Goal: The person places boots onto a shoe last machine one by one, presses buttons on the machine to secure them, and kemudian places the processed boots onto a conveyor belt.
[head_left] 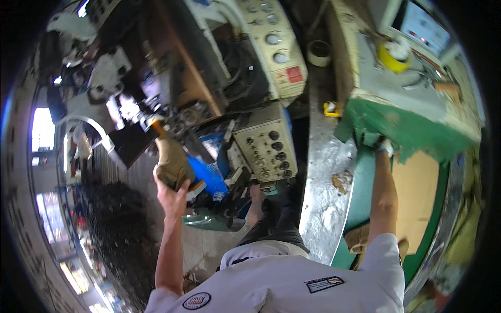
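My left hand is closed around the lower end of a tan, shoe-shaped piece, its thumb lying across it. The piece is tilted, and its upper end reaches toward the metal parts of a machine, beside an orange part. Whether the two touch I cannot tell. Right of this hand is a bright blue part. My right arm stretches forward to the green cloth hanging over a bench edge. There my right hand is at the cloth's lower edge, with its fingers mostly hidden.
A cream control box with black knobs stands ahead. The bench top carries a yellow tape roll and hand tools. A worn metal ledge runs along my right side, with a brown piece near tan board.
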Demonstrator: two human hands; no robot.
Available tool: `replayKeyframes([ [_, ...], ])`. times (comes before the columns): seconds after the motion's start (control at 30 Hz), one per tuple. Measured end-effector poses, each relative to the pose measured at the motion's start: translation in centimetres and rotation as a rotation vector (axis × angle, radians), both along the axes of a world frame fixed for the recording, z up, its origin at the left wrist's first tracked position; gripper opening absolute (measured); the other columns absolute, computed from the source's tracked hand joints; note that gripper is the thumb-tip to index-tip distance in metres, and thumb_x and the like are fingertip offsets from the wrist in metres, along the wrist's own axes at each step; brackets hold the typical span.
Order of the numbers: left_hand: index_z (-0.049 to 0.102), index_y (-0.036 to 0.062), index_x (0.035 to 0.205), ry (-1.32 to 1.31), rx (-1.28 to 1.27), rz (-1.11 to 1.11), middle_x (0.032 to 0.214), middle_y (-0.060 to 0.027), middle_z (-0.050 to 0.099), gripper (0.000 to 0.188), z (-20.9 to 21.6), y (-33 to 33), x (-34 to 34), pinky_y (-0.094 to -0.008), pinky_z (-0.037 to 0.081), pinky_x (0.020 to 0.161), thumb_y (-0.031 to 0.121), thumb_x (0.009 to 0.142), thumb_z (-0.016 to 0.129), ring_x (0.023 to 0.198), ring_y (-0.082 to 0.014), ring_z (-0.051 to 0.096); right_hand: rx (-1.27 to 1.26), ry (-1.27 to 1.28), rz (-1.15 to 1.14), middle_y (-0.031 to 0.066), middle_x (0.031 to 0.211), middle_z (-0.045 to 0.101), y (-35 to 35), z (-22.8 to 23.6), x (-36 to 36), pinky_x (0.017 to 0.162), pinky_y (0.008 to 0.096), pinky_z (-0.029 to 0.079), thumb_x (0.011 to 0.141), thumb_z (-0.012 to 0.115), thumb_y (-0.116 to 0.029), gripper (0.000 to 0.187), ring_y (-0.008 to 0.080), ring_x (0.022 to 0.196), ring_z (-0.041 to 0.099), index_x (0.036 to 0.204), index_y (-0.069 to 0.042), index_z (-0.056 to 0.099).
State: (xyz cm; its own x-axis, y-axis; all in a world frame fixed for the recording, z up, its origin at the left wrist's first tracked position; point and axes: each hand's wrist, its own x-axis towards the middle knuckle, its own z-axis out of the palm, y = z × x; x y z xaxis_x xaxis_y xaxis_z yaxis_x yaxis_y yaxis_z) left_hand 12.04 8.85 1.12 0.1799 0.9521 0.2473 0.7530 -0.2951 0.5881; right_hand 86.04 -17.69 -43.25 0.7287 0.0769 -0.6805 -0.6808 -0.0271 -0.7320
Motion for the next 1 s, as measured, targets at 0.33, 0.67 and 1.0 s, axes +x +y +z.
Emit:
replayKeyframes([
  [0.33, 0.043, 0.0052, 0.147, 0.196, 0.008, 0.204, 0.127, -0.0213, 0.065, 0.077, 1.0, -2.0, -0.5, -0.0431, 0.052, 0.098, -0.002, 0.078, 0.076, 0.118, -0.0367, 0.065, 0.502, 0.067, 0.023, 0.0115, 0.126, 0.066, -2.3, 1.2, -7.5, 0.094, 0.0404, 0.054, 0.096, 0.067, -0.036, 0.046, 0.0264, 0.109, 0.065, 0.131, -0.007, 0.059],
  [0.67, 0.044, 0.0060, 0.148, 0.075, 0.134, 0.071, 0.119, -0.0255, 0.067, 0.078, 1.7, -1.6, -3.4, -0.0472, 0.055, 0.089, 0.000, 0.076, 0.073, 0.106, -0.0449, 0.067, 0.958, 0.119, 0.502, 0.0139, 0.143, 0.053, -6.9, 20.8, -37.5, 0.114, 0.0440, 0.039, 0.101, 0.058, -0.040, 0.064, 0.0314, 0.128, 0.052, 0.152, -0.006, 0.038],
  [1.0, 0.053, 0.0034, 0.143, -0.069, -0.282, -0.138, 0.122, -0.0250, 0.068, 0.072, 0.6, 0.5, -13.7, -0.0410, 0.054, 0.095, 0.005, 0.077, 0.080, 0.115, -0.0361, 0.068, 0.905, 0.755, 0.445, 0.0117, 0.124, 0.064, 9.5, 39.9, -56.6, 0.094, 0.0369, 0.053, 0.100, 0.062, -0.034, 0.048, 0.0239, 0.108, 0.064, 0.137, -0.004, 0.054],
])
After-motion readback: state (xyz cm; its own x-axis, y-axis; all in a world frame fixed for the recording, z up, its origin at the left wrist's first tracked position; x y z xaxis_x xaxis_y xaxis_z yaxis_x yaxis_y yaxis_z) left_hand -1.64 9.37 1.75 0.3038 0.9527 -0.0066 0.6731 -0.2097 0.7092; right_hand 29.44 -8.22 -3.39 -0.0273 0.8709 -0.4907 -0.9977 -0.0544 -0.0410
